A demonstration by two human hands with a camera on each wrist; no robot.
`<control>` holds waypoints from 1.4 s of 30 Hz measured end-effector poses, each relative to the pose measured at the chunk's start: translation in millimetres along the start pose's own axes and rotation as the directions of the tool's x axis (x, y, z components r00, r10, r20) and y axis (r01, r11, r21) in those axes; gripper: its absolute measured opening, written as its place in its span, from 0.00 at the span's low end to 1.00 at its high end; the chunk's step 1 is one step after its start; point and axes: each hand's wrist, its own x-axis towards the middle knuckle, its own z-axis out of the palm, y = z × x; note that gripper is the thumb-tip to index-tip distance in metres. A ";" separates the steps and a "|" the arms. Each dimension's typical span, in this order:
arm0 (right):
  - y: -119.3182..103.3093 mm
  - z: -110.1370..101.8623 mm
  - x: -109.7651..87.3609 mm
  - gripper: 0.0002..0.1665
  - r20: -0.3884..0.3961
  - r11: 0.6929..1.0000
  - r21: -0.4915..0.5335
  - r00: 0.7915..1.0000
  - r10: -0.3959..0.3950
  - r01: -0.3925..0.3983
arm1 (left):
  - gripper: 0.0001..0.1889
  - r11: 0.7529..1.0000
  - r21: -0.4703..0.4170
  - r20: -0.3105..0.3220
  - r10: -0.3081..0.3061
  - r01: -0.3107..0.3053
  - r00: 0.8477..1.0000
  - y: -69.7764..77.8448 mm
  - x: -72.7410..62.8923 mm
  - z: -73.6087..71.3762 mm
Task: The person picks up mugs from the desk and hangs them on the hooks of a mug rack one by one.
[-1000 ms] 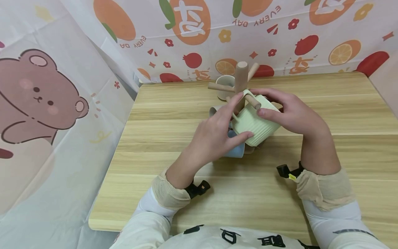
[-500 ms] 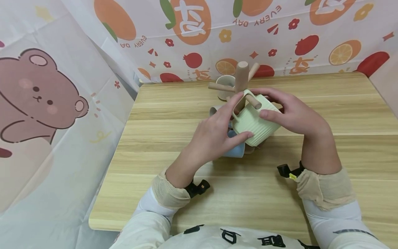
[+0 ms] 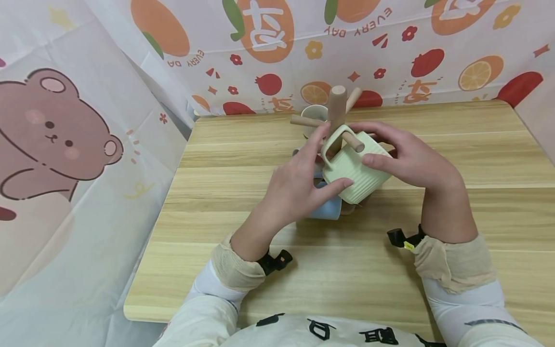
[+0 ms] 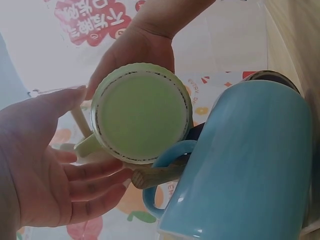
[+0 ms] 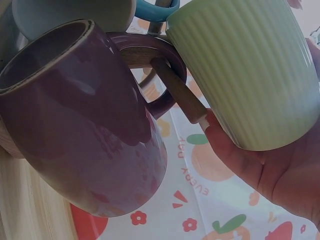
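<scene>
A pale green ribbed mug [image 3: 357, 176] hangs tilted on a peg of the wooden mug tree [image 3: 337, 103], the peg's end poking through its handle. My right hand [image 3: 409, 156] holds the mug from the right, thumb on the ribbed side and the other fingers behind. On the left, my left hand [image 3: 292, 188] is spread beside the handle, its thumb tip overlapping the mug in the head view. The left wrist view shows those fingers [image 4: 95, 190] loosely extended below the mug's round base. A blue mug [image 4: 245, 160] hangs low on the tree, partly behind my left hand.
A purple mug [image 5: 100, 125] hangs on another peg, close to the green one. Behind the tree, near the table's back edge, is a cream ribbed mug [image 3: 314, 113]. The wooden table [image 3: 338, 270] meets a printed cloth backdrop [image 3: 269, 29].
My left hand has shifted slightly left, its fingers leaving the green mug's handle, which now shows more fully. The right hand and the mug have stayed almost still.
</scene>
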 end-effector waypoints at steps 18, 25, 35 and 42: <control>-3.8 -2.0 -1.8 0.33 0.010 0.999 0.013 0.999 0.043 -0.043 | 0.46 1.000 -0.023 -0.159 0.011 -0.015 0.987 -5.9 3.4 3.7; -6.9 -3.2 -3.0 0.33 -0.026 0.999 0.009 0.999 0.047 -0.047 | 0.52 0.990 -0.138 -0.157 -0.002 -0.020 0.988 -9.2 7.0 12.9; -7.3 -6.2 -4.9 0.39 -0.230 0.976 0.025 0.951 -0.206 0.217 | 0.55 0.913 -0.407 -0.105 -0.001 -0.042 0.994 -15.5 15.1 31.8; -12.5 -11.5 1.3 0.52 -0.252 0.921 -0.088 0.886 -0.390 0.380 | 0.53 0.909 -0.415 -0.114 -0.004 -0.044 0.993 -18.9 16.5 37.5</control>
